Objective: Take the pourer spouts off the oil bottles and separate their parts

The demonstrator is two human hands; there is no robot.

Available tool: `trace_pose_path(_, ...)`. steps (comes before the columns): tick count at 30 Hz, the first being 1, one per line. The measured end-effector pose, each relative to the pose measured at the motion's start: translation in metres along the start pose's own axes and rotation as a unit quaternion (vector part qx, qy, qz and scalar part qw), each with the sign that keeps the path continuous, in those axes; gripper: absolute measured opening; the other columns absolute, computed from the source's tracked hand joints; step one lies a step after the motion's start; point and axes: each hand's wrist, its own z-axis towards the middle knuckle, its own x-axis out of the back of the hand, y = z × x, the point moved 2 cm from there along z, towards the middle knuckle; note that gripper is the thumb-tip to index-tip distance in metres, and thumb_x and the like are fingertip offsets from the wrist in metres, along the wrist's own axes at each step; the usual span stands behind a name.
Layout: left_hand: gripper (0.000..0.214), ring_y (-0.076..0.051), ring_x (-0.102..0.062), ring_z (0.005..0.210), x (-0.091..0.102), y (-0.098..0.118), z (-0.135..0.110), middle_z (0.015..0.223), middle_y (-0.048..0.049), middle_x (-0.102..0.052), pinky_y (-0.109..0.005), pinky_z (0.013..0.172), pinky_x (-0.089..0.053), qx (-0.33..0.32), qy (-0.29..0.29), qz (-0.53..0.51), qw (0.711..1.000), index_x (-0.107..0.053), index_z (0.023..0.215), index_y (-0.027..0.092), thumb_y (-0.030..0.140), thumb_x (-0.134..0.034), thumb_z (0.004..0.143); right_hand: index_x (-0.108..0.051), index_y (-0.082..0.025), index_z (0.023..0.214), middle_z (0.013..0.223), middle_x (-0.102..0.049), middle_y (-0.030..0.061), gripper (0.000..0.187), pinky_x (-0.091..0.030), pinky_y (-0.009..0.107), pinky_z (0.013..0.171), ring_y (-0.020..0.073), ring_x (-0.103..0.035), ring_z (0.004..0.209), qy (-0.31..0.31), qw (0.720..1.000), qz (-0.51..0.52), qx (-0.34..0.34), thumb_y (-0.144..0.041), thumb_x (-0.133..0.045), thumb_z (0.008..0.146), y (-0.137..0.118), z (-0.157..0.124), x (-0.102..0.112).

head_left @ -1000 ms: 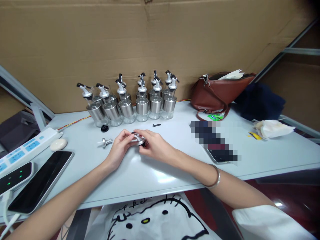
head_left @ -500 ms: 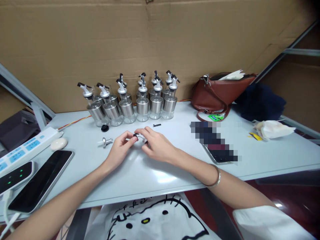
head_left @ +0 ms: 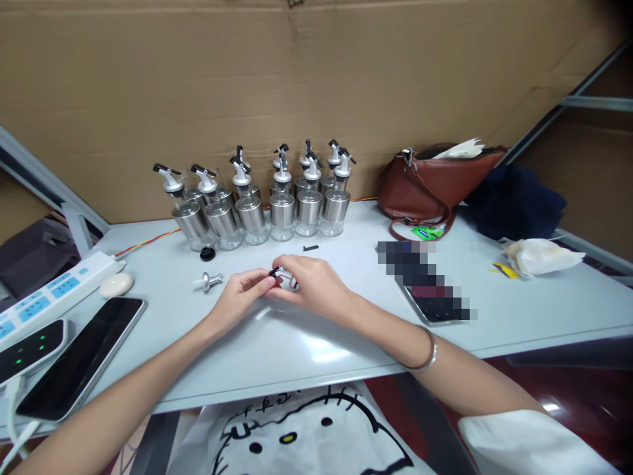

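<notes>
My left hand (head_left: 238, 298) and my right hand (head_left: 311, 285) meet over the middle of the white table (head_left: 316, 343). Both pinch a small pourer spout part (head_left: 277, 272) with a black tip between their fingertips; most of it is hidden by my right fingers. A loose metal spout (head_left: 208, 282) lies left of my left hand. A black round stopper (head_left: 207, 254) and a thin black piece (head_left: 310, 248) lie closer to the bottles. Several glass bottles with steel sleeves and pourer tops (head_left: 257, 201) stand in a row at the back.
A brown handbag (head_left: 435, 181) and dark cloth (head_left: 514, 201) sit at the back right, white tissue (head_left: 539, 255) beyond. A pixelated patch covers a phone (head_left: 425, 284). Left: power strip (head_left: 54, 290), pale oval object (head_left: 115, 285), black phone (head_left: 82, 356), charging device (head_left: 27, 349).
The metal cap seen between my hands a second ago is out of sight. My fingers have closed tighter on a small black-tipped part, and my left hand has dropped slightly.
</notes>
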Motion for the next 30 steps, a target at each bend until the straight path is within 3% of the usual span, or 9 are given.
trace_pose_path(6,0.035,-0.016,-0.057,0.065,-0.0009,0.0009,-0.0001,0.062,-0.0021,-0.063,-0.026,0.068,-0.044,-0.004,-0.023,0.01,1.0,-0.068,0.068,0.017,0.05,-0.062,0.076,-0.059,-0.017,0.098,0.083,-0.068,0.0065,0.024,-0.034,0.025,0.06,0.0168,-0.059,0.07,0.005,0.999,-0.037,0.013,-0.038,-0.055,0.087,0.0009,-0.0002,0.0001)
trace_pose_path(14,0.03,-0.014,-0.055,0.063,-0.0009,0.0016,-0.0008,0.063,0.0003,-0.061,-0.025,0.066,-0.044,-0.017,0.022,0.007,1.0,-0.065,0.071,0.017,0.047,-0.064,0.076,-0.058,-0.018,0.097,0.084,-0.066,0.0058,0.023,-0.037,0.025,0.063,0.0158,-0.057,0.071,0.008,0.999,-0.008,0.032,-0.039,-0.055,0.088,0.0028,0.0005,0.0004)
trace_pose_path(22,0.029,-0.012,-0.051,0.059,0.0001,0.0028,-0.0002,0.059,0.0017,-0.057,-0.023,0.062,-0.041,-0.025,0.042,0.003,0.999,-0.058,0.064,0.017,0.043,-0.064,0.076,-0.05,-0.015,0.115,0.079,-0.067,0.0055,0.052,-0.04,0.026,0.061,0.0171,-0.06,0.066,0.008,0.999,0.033,-0.026,-0.05,-0.064,0.078,0.0005,0.0007,0.0026)
trace_pose_path(27,0.032,-0.012,-0.051,0.059,-0.0004,0.0034,0.0001,0.058,0.0013,-0.057,-0.024,0.061,-0.041,-0.017,0.055,-0.004,0.998,-0.057,0.063,0.018,0.046,-0.066,0.073,-0.043,-0.013,0.126,0.076,-0.066,0.0047,0.06,-0.04,0.026,0.061,0.0186,-0.061,0.068,-0.023,0.999,0.026,-0.014,-0.046,-0.062,0.08,-0.0017,-0.0012,-0.0028)
trace_pose_path(30,0.031,-0.013,-0.053,0.06,-0.0001,0.0037,0.0004,0.061,0.0006,-0.059,-0.025,0.063,-0.042,-0.011,0.05,-0.01,0.999,-0.059,0.066,0.017,0.047,-0.066,0.073,-0.041,-0.014,0.128,0.077,-0.066,0.0042,0.058,-0.039,0.026,0.06,0.0181,-0.061,0.067,-0.011,0.999,0.014,-0.03,-0.044,-0.06,0.082,-0.0006,-0.0013,-0.0034)
